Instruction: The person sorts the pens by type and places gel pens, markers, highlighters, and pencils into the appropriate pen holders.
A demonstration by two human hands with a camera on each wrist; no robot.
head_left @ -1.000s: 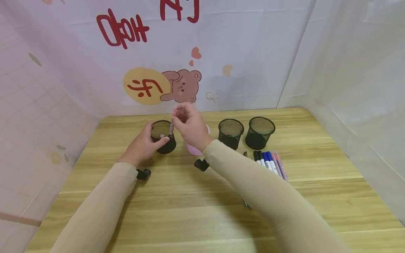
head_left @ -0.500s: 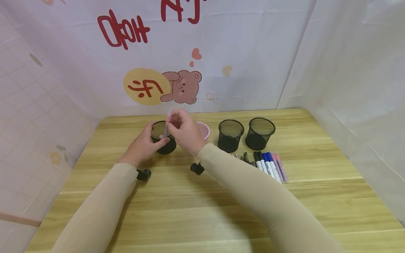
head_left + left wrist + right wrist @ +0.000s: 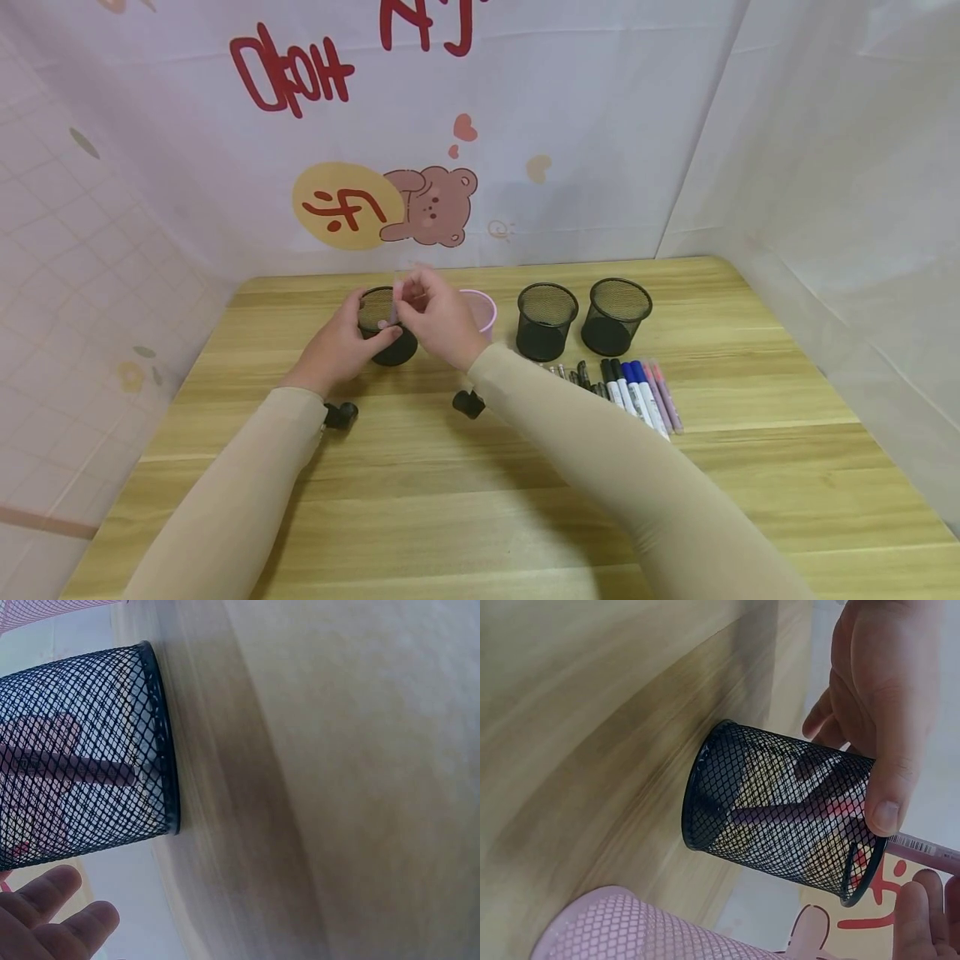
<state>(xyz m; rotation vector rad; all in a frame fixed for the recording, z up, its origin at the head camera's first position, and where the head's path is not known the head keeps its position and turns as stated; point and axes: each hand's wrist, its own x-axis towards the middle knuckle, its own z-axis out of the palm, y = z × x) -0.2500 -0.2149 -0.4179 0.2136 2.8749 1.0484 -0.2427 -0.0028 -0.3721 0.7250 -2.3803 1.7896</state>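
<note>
At the far left of the table stands a black mesh pen cup [image 3: 395,348]. My left hand [image 3: 330,350] grips it at the rim, with the thumb [image 3: 886,814] on the near side. Through the mesh shows a purple marker with a pink end [image 3: 802,813], leaning inside. My right hand [image 3: 441,323] pinches a second purple marker [image 3: 930,852] by its upper part, its lower end at the cup's mouth. In the left wrist view, a marker [image 3: 71,766] appears behind the mesh, and left fingertips [image 3: 60,881] lie beside the cup.
A pink mesh cup [image 3: 482,312] stands just right of the held cup, partly behind my right hand. Two more black mesh cups [image 3: 543,333] [image 3: 611,329] follow along the back. Several markers [image 3: 637,392] lie in a row at right, partly under my right forearm.
My right hand has moved left and slightly down, carrying its marker from the cup's right rim into the mouth. The left hand keeps its grip on the cup.
</note>
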